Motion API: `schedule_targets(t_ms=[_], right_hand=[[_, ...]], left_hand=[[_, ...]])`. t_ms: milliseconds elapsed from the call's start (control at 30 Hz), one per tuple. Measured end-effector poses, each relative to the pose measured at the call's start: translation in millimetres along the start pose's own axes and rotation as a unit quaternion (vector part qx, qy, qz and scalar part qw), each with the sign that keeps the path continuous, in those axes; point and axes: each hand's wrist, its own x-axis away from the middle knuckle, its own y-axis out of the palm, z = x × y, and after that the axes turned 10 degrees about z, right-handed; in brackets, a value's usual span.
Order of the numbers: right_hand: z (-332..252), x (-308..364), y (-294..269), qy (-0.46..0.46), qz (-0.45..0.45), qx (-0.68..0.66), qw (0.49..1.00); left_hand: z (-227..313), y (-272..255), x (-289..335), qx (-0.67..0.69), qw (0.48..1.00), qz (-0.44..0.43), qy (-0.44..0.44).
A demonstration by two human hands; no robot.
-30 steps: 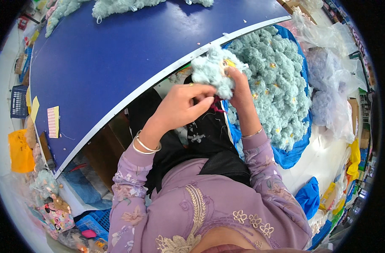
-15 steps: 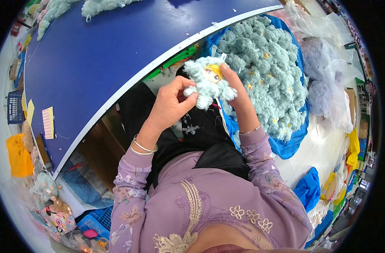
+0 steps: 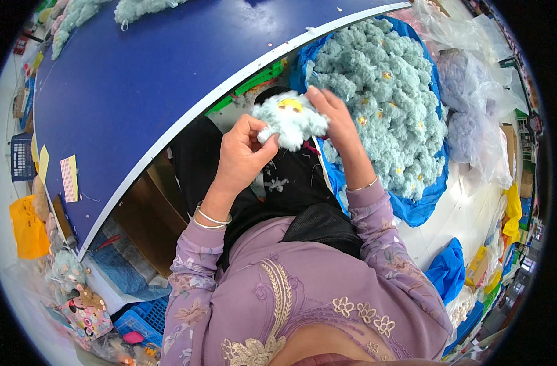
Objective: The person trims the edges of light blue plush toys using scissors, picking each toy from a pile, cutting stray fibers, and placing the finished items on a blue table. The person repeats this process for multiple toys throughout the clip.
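Over my lap, a small fluffy pale blue-green plush toy [image 3: 290, 128] with a doll face and a yellow patch above its eyes is pinched by my left hand [image 3: 245, 146]. The thumb and fingers grip its lower left edge, and the face is turned upward. Close against the toy's right side is my right hand [image 3: 339, 119], slightly blurred, with its fingers stretched out and not closed on it. Whether its palm brushes the fluff is hard to see. To the right, a blue sack [image 3: 438, 116] holds a heap of similar fluffy plush toys [image 3: 376, 91].
A blue-topped table [image 3: 150, 73] with a white edge curves along my left and front. More fluffy pieces [image 3: 141, 7] lie on its far side, with a sheet of labels [image 3: 69, 177] nearer. Clear plastic bags [image 3: 473, 116] stand beyond the sack. A blue basket [image 3: 141, 323] sits lower left.
The plush toy has shifted slightly left and its face has tilted. My right hand has loosened its grip on the toy's upper right, while my left hand still holds it.
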Motion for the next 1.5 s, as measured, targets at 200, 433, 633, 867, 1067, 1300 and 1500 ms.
schedule_targets(t_ms=[200, 433, 633, 867, 1067, 1300, 1500], right_hand=[[-48, 48, -5, -0.141, -0.022, 0.09, 0.986], [-37, 54, 11, -0.202, -0.031, 0.149, 0.968], [-32, 59, 15, -0.204, -0.016, 0.054, 0.977], [-24, 62, 19, -0.156, -0.011, -0.036, 0.987], [-32, 54, -3, -0.173, 0.035, 0.022, 0.984], [-70, 47, -98, -0.304, 0.403, 0.049, 0.862], [-71, 59, -26, -0.203, 0.14, 0.052, 0.968]], left_hand=[[-6, 6, 1, -0.097, 0.991, 0.078, 0.04], [5, 14, 6, -0.049, 0.996, 0.055, 0.041], [10, 19, 10, 0.06, 0.995, 0.077, 0.03], [9, 19, 9, 0.106, 0.991, 0.071, 0.039], [26, 3, -3, 0.046, 0.997, -0.056, -0.004], [72, -60, -136, -0.214, 0.926, 0.125, 0.285], [43, -76, -276, -0.527, 0.693, 0.225, 0.437]])
